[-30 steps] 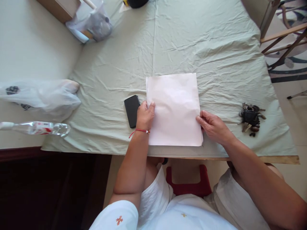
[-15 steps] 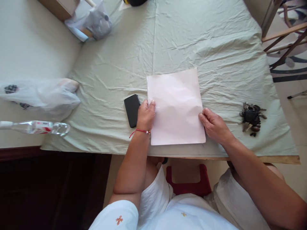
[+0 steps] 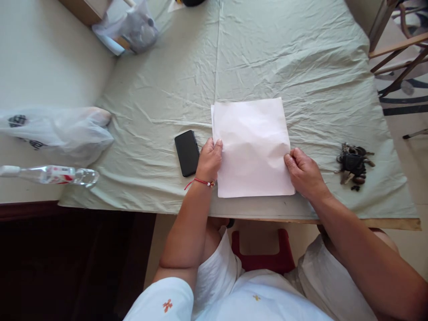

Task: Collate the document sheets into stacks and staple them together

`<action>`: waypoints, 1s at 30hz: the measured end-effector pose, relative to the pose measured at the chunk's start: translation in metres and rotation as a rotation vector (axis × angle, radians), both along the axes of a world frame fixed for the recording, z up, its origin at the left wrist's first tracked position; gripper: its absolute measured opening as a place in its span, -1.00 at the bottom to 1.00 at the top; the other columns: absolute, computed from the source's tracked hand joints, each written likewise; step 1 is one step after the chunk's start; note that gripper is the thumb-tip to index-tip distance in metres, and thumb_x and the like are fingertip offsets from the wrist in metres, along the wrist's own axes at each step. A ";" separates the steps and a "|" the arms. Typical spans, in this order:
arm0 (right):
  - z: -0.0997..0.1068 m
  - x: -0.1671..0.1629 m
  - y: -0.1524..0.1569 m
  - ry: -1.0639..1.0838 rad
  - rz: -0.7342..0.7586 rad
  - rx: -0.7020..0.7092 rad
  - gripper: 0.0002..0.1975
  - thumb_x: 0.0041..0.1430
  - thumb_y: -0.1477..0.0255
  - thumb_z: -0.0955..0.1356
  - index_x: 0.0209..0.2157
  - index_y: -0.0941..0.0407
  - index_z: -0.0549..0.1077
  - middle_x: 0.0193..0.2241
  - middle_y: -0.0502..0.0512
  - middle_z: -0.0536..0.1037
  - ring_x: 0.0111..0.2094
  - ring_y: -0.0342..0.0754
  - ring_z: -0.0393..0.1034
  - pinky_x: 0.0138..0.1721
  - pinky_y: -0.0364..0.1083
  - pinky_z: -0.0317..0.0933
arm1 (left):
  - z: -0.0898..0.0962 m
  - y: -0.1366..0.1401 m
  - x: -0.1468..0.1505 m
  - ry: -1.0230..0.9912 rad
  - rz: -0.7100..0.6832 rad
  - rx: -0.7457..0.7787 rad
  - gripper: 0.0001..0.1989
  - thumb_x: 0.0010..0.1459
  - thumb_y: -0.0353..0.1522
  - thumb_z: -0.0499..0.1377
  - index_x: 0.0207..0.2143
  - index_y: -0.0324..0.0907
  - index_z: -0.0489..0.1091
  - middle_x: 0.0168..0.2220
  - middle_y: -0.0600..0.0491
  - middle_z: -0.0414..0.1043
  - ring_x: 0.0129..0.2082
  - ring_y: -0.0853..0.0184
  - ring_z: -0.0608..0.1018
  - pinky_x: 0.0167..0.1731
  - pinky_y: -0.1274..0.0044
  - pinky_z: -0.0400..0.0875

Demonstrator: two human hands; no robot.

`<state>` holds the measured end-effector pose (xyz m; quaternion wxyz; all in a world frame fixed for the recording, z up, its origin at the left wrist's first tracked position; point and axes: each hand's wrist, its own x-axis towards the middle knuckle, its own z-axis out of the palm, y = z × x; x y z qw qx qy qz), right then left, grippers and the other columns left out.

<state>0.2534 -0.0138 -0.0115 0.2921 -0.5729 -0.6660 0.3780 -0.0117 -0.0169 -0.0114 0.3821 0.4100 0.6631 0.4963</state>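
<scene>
Between my hands is white paper (image 3: pixel 252 151), more than one sheet, since a second edge peeks out at its upper left. My left hand (image 3: pixel 210 160) pinches the left edge, thumb on top and the other fingers underneath. On the opposite side my right hand (image 3: pixel 304 171) grips the right edge between thumb and curled fingers. A slight buckle runs across the upper sheet. Just left of my left hand lies a black smartphone (image 3: pixel 186 154), screen up.
A pale green cloth (image 3: pixel 160 89) covers the table. Keys (image 3: pixel 354 164) lie at the right. At the left are a clear plastic bottle (image 3: pixel 56 174) and a white plastic bag (image 3: pixel 60 133); another filled bag (image 3: pixel 138 33) stands farther back. A red stool (image 3: pixel 264 261) shows below.
Both hands have shifted the paper slightly to the right and it lies straighter. The sheets' left edges now show apart at the upper left.
</scene>
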 end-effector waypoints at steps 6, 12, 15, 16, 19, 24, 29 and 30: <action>0.001 0.002 0.003 -0.027 0.030 -0.006 -0.73 0.30 0.30 0.23 -0.48 0.01 0.11 -0.54 -0.03 0.25 -0.46 -0.06 0.12 -0.35 -0.04 0.01 | 0.003 0.002 0.002 -0.059 0.017 -0.029 -0.82 0.34 -0.28 0.10 -0.15 -0.21 0.36 -0.11 -0.09 0.54 -0.05 0.21 0.56 -0.01 0.42 0.44; 0.004 0.006 0.005 -0.078 0.060 -0.009 -0.72 0.27 0.31 0.24 -0.49 0.01 0.10 -0.55 -0.03 0.25 -0.48 -0.06 0.11 -0.39 -0.05 -0.02 | 0.000 0.002 0.002 -0.140 0.019 -0.040 -0.85 0.37 -0.31 0.08 -0.13 -0.21 0.33 -0.09 -0.07 0.53 -0.07 0.27 0.57 -0.04 0.48 0.42; 0.003 0.007 0.005 -0.089 0.066 0.003 -0.72 0.27 0.31 0.24 -0.50 0.02 0.09 -0.56 -0.03 0.24 -0.48 -0.07 0.11 -0.40 -0.06 -0.02 | -0.001 0.003 0.003 -0.154 0.031 -0.041 -0.86 0.38 -0.31 0.08 -0.15 -0.20 0.33 -0.15 -0.04 0.54 -0.11 0.28 0.58 -0.10 0.50 0.43; 0.003 0.008 0.005 -0.090 0.069 0.007 -0.72 0.27 0.31 0.24 -0.50 0.01 0.09 -0.56 -0.04 0.24 -0.48 -0.07 0.10 -0.40 -0.06 -0.02 | -0.001 0.003 0.003 -0.158 0.036 -0.043 -0.87 0.38 -0.31 0.08 -0.16 -0.20 0.33 -0.17 -0.03 0.53 -0.13 0.28 0.57 -0.13 0.51 0.44; 0.003 0.010 0.006 -0.093 0.074 0.013 -0.72 0.26 0.32 0.24 -0.50 0.01 0.09 -0.57 -0.04 0.22 -0.49 -0.08 0.09 -0.41 -0.06 -0.02 | -0.001 0.004 0.005 -0.155 0.054 -0.051 -0.88 0.39 -0.33 0.08 -0.18 -0.21 0.33 -0.24 -0.01 0.51 -0.22 0.32 0.55 -0.21 0.53 0.42; 0.004 0.012 0.007 -0.109 0.083 0.017 -0.71 0.26 0.33 0.24 -0.51 0.01 0.08 -0.59 -0.06 0.20 -0.51 -0.08 0.09 -0.42 -0.06 -0.03 | -0.002 0.005 0.006 -0.143 0.056 -0.046 -0.89 0.40 -0.36 0.08 -0.21 -0.21 0.33 -0.31 0.03 0.44 -0.32 0.38 0.48 -0.29 0.57 0.36; 0.005 0.014 0.007 -0.126 0.095 0.009 -0.71 0.26 0.32 0.24 -0.51 0.01 0.08 -0.60 -0.07 0.18 -0.52 -0.09 0.07 -0.43 -0.07 -0.04 | -0.002 0.006 0.008 -0.173 0.067 -0.036 -0.87 0.41 -0.38 0.06 -0.25 -0.21 0.32 -0.35 0.06 0.39 -0.36 0.40 0.44 -0.32 0.59 0.33; 0.004 0.015 0.008 -0.128 0.098 0.010 -0.71 0.26 0.32 0.25 -0.51 0.01 0.08 -0.60 -0.06 0.19 -0.52 -0.09 0.07 -0.43 -0.07 -0.04 | -0.002 0.006 0.008 -0.177 0.068 -0.029 -0.87 0.41 -0.38 0.06 -0.25 -0.21 0.32 -0.35 0.05 0.39 -0.36 0.40 0.44 -0.32 0.59 0.33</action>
